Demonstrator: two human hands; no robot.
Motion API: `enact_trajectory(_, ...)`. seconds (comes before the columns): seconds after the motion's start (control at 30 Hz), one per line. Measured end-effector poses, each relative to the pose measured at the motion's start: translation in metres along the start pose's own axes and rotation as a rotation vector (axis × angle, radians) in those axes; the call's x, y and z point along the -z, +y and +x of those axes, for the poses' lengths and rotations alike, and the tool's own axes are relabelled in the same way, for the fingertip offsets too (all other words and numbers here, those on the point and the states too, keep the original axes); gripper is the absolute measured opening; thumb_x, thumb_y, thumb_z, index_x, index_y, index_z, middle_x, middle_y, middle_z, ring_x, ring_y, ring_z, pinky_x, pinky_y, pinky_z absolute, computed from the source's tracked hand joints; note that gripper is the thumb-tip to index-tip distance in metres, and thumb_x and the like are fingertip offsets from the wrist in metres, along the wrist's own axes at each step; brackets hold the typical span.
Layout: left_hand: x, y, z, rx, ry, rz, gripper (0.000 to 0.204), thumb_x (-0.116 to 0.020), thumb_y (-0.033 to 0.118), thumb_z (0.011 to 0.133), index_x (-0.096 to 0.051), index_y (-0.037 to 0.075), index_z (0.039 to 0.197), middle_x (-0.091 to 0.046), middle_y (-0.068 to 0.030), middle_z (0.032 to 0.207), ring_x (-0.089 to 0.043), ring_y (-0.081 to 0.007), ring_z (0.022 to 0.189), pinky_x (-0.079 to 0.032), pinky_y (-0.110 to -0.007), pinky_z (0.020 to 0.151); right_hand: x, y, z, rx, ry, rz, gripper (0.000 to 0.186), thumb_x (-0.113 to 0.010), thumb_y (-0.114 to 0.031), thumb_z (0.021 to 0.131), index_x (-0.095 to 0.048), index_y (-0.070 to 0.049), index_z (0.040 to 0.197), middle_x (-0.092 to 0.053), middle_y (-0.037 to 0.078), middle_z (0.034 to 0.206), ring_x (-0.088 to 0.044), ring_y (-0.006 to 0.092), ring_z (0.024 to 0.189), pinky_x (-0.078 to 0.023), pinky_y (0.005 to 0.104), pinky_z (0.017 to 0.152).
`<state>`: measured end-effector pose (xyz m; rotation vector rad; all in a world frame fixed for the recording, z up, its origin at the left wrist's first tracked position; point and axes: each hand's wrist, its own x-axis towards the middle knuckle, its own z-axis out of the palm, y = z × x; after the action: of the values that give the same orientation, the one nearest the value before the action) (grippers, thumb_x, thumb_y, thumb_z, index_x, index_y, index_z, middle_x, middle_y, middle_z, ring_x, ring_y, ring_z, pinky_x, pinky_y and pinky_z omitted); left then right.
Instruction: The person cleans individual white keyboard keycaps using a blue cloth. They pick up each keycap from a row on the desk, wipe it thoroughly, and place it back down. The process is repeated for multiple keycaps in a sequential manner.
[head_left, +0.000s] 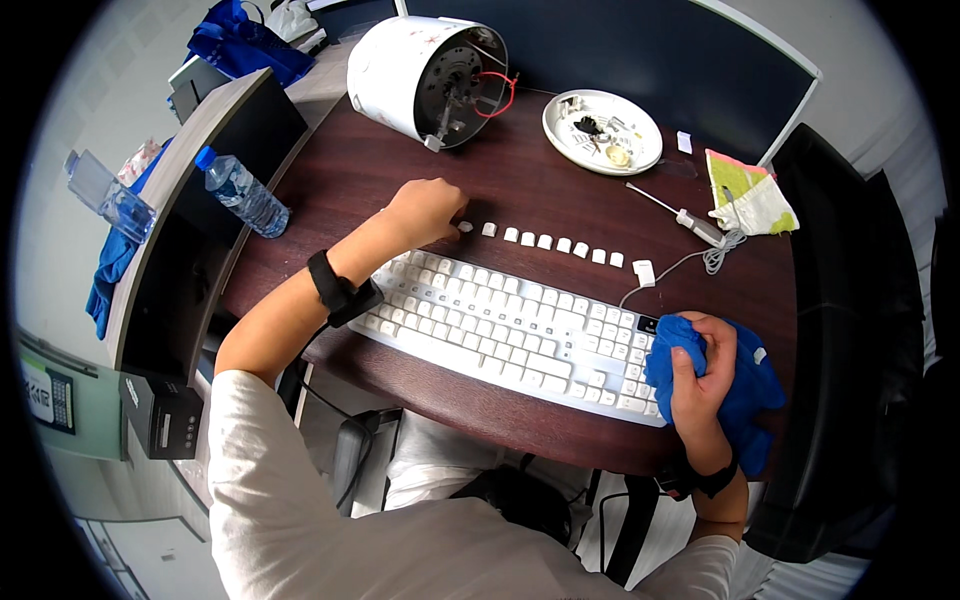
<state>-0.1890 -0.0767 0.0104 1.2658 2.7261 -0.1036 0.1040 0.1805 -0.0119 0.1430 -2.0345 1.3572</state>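
A white keyboard [510, 325] lies slanted across the dark wooden table [540, 190]. Behind it runs a row of several loose white keycaps [560, 244]. My left hand [428, 212] is curled at the left end of that row, its fingertips touching a small keycap [466, 227]. My right hand [702, 372] grips a bunched blue cloth [750, 385] at the keyboard's right end, pressed against its edge.
A white appliance body [425, 78] lies on its side at the back, wires showing. A white plate [602, 131] holds small parts. A water bottle [240, 192] stands left, a folded paper [752, 193] right. A dark chair [850, 330] sits at the right.
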Motion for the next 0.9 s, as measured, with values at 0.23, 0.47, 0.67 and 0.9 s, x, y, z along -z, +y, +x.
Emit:
enact_trajectory(0.23, 0.011, 0.005, 0.003, 0.059, 0.003, -0.100, 0.029, -0.072, 0.034, 0.072, -0.069, 0.006, 0.079, -0.067, -0.0116, 0.076, -0.065, -0.0293, 0.073, -0.051, -0.039, 0.067, 0.001, -0.001, 0.000, -0.003, 0.001, 0.014, 0.031, -0.056, 0.004, 0.082, -0.043, -0.002, 0.110, -0.057, 0.018, 0.107, -0.056, 0.0176, 0.092, -0.045, 0.0299, 0.085)
enact_trajectory(0.47, 0.000, 0.002, 0.010, -0.009, 0.005, -0.080, 0.019, -0.070, 0.025, 0.072, -0.070, 0.008, 0.080, -0.067, -0.0095, 0.077, -0.065, -0.0285, 0.075, -0.051, -0.038, 0.068, 0.001, -0.001, 0.000, 0.002, 0.000, 0.002, 0.030, -0.056, 0.003, 0.082, -0.043, -0.001, 0.109, -0.058, 0.017, 0.105, -0.056, 0.0174, 0.091, -0.045, 0.0300, 0.084)
enact_trajectory(0.67, 0.001, -0.002, 0.009, -0.095, 0.077, -0.188, 0.016, -0.069, 0.019, 0.072, -0.070, 0.010, 0.085, -0.068, -0.0074, 0.078, -0.065, -0.0265, 0.076, -0.050, -0.037, 0.068, 0.001, -0.002, 0.000, 0.010, 0.003, 0.004, 0.029, -0.057, 0.001, 0.083, -0.044, -0.001, 0.109, -0.058, 0.017, 0.105, -0.056, 0.0177, 0.091, -0.045, 0.0298, 0.084)
enact_trajectory(0.9, 0.001, -0.006, 0.005, -0.078, 0.044, -0.193, 0.022, -0.071, 0.021, 0.072, -0.069, 0.010, 0.091, -0.068, -0.0074, 0.080, -0.065, -0.0260, 0.077, -0.051, -0.037, 0.069, 0.000, -0.001, 0.000, 0.008, -0.006, 0.006, 0.029, -0.057, 0.001, 0.083, -0.044, -0.001, 0.109, -0.058, 0.018, 0.105, -0.057, 0.0181, 0.091, -0.045, 0.0302, 0.085)
